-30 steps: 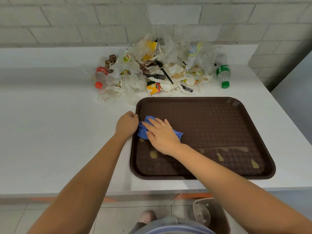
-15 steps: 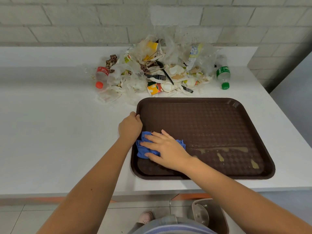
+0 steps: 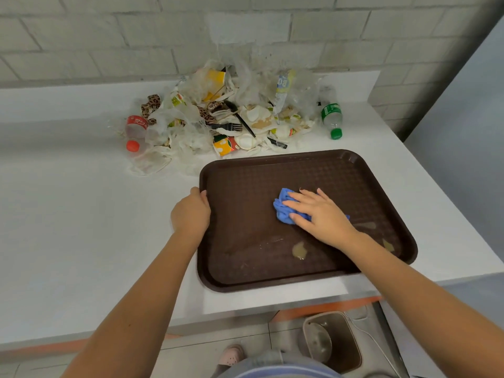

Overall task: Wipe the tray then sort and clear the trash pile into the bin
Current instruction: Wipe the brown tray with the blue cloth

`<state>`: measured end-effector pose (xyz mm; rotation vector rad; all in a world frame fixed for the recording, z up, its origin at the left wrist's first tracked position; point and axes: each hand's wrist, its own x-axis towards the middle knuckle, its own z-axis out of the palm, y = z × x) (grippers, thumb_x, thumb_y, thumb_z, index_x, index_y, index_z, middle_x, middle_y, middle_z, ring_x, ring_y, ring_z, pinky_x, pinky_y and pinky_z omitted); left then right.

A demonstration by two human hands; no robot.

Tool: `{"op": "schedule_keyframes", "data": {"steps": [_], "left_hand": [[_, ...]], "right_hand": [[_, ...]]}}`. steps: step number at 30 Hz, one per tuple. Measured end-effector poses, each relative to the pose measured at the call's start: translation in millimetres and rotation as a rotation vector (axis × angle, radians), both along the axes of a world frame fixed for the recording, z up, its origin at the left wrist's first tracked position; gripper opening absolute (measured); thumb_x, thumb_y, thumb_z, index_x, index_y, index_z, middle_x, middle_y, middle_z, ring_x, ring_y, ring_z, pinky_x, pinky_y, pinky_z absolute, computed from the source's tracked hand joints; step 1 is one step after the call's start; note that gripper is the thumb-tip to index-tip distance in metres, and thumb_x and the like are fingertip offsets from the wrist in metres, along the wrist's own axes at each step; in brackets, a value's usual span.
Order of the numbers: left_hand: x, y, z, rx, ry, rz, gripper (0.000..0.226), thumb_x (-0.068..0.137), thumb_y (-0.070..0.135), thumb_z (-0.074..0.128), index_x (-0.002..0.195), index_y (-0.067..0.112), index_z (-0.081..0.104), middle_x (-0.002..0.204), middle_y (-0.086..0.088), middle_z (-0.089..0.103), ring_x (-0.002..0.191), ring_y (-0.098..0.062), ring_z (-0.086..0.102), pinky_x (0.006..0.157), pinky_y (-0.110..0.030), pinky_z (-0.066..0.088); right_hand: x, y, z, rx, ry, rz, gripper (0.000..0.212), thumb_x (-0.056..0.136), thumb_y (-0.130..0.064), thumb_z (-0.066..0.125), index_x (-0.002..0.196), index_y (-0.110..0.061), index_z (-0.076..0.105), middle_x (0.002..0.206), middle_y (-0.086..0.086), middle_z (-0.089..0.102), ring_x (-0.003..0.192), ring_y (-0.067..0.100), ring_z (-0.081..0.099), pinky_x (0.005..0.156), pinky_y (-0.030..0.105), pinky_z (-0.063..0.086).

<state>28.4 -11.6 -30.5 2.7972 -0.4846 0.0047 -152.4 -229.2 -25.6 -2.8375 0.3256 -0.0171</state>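
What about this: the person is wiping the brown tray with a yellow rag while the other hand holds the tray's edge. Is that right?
Not quite: the rag is blue, not yellow. The head view shows the right hand pressing it flat on the brown tray, while the left hand holds the tray's left edge.

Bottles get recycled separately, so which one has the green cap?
The right bottle, at the pile's right edge, with a green label; the left bottle has a red cap and label.
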Motion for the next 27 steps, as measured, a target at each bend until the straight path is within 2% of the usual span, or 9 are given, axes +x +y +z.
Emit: {"op": "schedule_keyframes", "data": {"steps": [3, 7, 10, 15, 21, 25, 27], "left_hand": [[0.0, 0.5, -1.9, -0.027, -0.001, 0.011, 0.039, 0.102, 0.031, 0.028, 0.106, 0.004, 0.055, 0.092, -0.016, 0.066, 0.082, -0.033, 0.062, 0.062, -0.034, 0.041], [-2.1, 0.4, -4.7, -0.108, 0.012, 0.054, 0.040, 0.101, 0.032, 0.030, 0.110, 0.005, 0.057, 0.094, -0.017, 0.067, 0.083, -0.033, 0.063, 0.066, -0.033, 0.043], [-6.0, -0.7, -4.7, -0.157, 0.004, 0.087, 0.039, 0.101, 0.031, 0.032, 0.114, 0.005, 0.058, 0.098, -0.017, 0.067, 0.086, -0.034, 0.063, 0.065, -0.031, 0.039], [-9.1, -1.6, -3.7, -0.213, 0.009, 0.119, 0.038, 0.101, 0.031, 0.034, 0.115, 0.004, 0.058, 0.100, -0.018, 0.067, 0.088, -0.036, 0.063, 0.066, -0.031, 0.038], [-9.8, -2.7, -4.5, -0.236, 0.005, 0.137, 0.038, 0.101, 0.030, 0.035, 0.116, 0.005, 0.058, 0.101, -0.018, 0.068, 0.089, -0.035, 0.063, 0.067, -0.030, 0.037], [-9.5, -2.1, -5.5, -0.237, 0.007, 0.139, 0.039, 0.101, 0.032, 0.034, 0.119, 0.007, 0.058, 0.104, -0.015, 0.068, 0.092, -0.033, 0.064, 0.069, -0.029, 0.038], [-9.7, -1.8, -5.1, -0.237, 0.010, 0.140, 0.039, 0.101, 0.033, 0.033, 0.119, 0.008, 0.058, 0.105, -0.015, 0.068, 0.092, -0.032, 0.064, 0.069, -0.029, 0.038]], "right_hand": [[-11.0, -28.6, 1.7, 0.012, 0.002, -0.130, 0.040, 0.098, -0.039, 0.043, 0.137, -0.034, 0.046, 0.150, -0.008, 0.036, 0.142, 0.017, 0.026, 0.117, 0.039, 0.009], [-35.3, -57.0, 3.8, 0.067, -0.014, -0.305, 0.040, 0.098, -0.033, 0.045, 0.138, -0.029, 0.047, 0.151, -0.005, 0.036, 0.142, 0.019, 0.025, 0.116, 0.041, 0.009], [-56.2, -65.7, 3.0, 0.107, -0.044, -0.406, 0.041, 0.098, -0.033, 0.045, 0.138, -0.025, 0.047, 0.151, -0.002, 0.036, 0.142, 0.022, 0.027, 0.116, 0.041, 0.012], [-78.1, -52.8, -0.8, 0.133, -0.078, -0.469, 0.042, 0.100, -0.031, 0.042, 0.141, -0.024, 0.044, 0.152, 0.002, 0.034, 0.143, 0.025, 0.023, 0.117, 0.039, 0.011], [-73.0, -26.3, -3.1, 0.125, -0.040, -0.579, 0.045, 0.102, -0.027, 0.033, 0.146, -0.022, 0.033, 0.155, 0.006, 0.026, 0.143, 0.029, 0.018, 0.116, 0.048, 0.007], [-48.9, -1.9, -3.3, 0.081, -0.018, -0.575, 0.062, 0.091, -0.042, 0.015, 0.147, -0.021, 0.031, 0.155, 0.008, 0.027, 0.140, 0.032, 0.022, 0.113, 0.051, 0.012], [-35.5, 13.0, -5.2, 0.094, -0.018, -0.538, 0.054, 0.096, -0.036, 0.021, 0.148, -0.023, 0.029, 0.156, 0.006, 0.025, 0.141, 0.031, 0.020, 0.114, 0.051, 0.009]]}}
